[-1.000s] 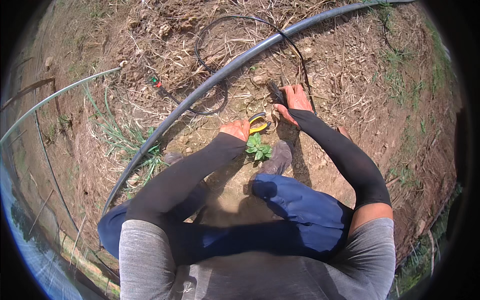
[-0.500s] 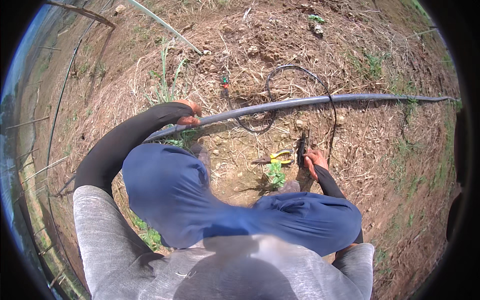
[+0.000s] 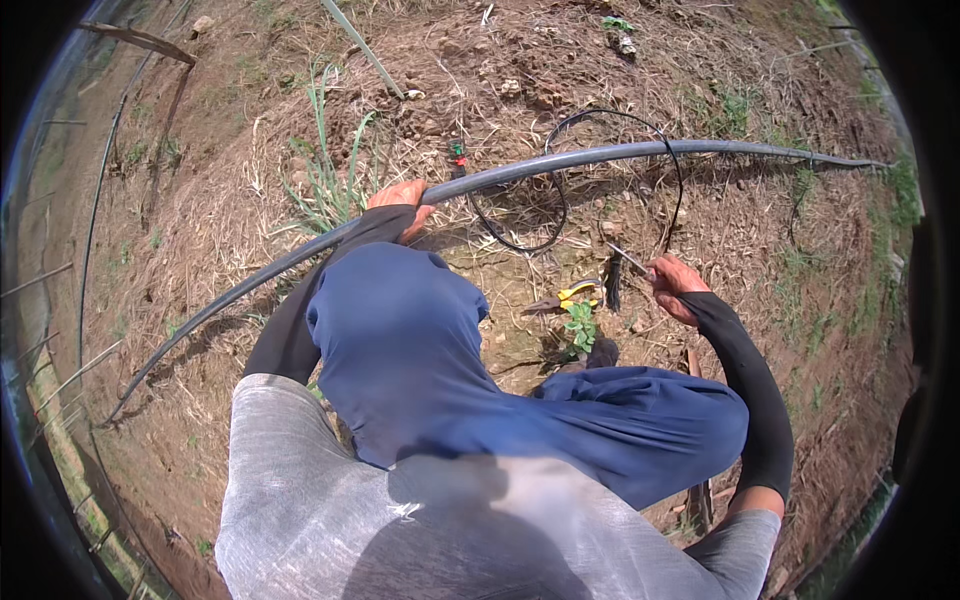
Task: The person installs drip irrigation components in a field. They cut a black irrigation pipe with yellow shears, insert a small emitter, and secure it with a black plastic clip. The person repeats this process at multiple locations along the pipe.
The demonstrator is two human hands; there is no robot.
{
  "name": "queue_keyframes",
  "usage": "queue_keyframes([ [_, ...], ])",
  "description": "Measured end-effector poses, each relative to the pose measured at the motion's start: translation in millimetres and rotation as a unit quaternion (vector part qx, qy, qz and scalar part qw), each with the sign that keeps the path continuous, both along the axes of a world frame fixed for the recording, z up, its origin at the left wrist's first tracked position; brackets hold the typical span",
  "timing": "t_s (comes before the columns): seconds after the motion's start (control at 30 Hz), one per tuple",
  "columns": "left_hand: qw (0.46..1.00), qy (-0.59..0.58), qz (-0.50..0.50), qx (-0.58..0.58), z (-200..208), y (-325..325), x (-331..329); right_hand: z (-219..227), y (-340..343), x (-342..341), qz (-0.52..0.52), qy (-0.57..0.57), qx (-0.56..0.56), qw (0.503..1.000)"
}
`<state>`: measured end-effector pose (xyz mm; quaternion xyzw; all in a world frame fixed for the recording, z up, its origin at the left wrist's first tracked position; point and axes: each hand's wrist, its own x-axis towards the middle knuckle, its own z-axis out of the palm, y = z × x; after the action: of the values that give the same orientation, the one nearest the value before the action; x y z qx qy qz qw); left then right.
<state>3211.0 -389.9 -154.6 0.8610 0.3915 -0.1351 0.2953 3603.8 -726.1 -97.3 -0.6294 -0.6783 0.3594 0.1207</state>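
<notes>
My left hand [image 3: 402, 203] is closed around a long dark grey irrigation hose [image 3: 570, 157], lifting it a little off the soil. In my right hand [image 3: 678, 287] is a slim pointed tool [image 3: 627, 258] with a metal shaft. Its handle is mostly hidden by my fingers, so I cannot tell the exact kind. Just left of that hand lie a bundle of short black pieces [image 3: 613, 283] and yellow-handled pliers [image 3: 570, 297]. A thin black tube [image 3: 681, 200] loops on the ground and passes by the hose. Beyond the hose sits a small red and green fitting [image 3: 458, 153].
A small green plant [image 3: 581, 327] grows between my legs, near my shoe. Tall grass [image 3: 330, 165] stands left of my left hand. A pale thin pole [image 3: 363, 48] is at the top. Dry straw covers brown soil, and another black line [image 3: 95, 220] runs along the left.
My left hand has moved up, raising the hose, whose left end now shows. My right hand has left the black bundle, moved right and up, and now shows the pointed tool.
</notes>
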Motion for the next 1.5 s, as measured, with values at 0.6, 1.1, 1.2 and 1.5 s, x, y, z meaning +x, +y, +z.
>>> queue_keyframes([
  [0.6, 0.907, -0.273, 0.104, 0.304, -112, 66, -12, -191, 162, -185, -0.107, -0.071, -0.194, 0.973],
  [1.1, 0.910, -0.289, 0.167, 0.245, -121, 78, -10, -172, 185, -170, -0.178, 0.012, -0.179, 0.968],
  [1.2, 0.939, -0.254, 0.115, 0.200, -120, 81, -13, -172, 186, -170, -0.202, 0.037, -0.184, 0.961],
  [1.5, 0.954, -0.223, 0.111, 0.166, -141, 87, -4, -171, 197, -159, -0.231, 0.096, -0.191, 0.949],
])
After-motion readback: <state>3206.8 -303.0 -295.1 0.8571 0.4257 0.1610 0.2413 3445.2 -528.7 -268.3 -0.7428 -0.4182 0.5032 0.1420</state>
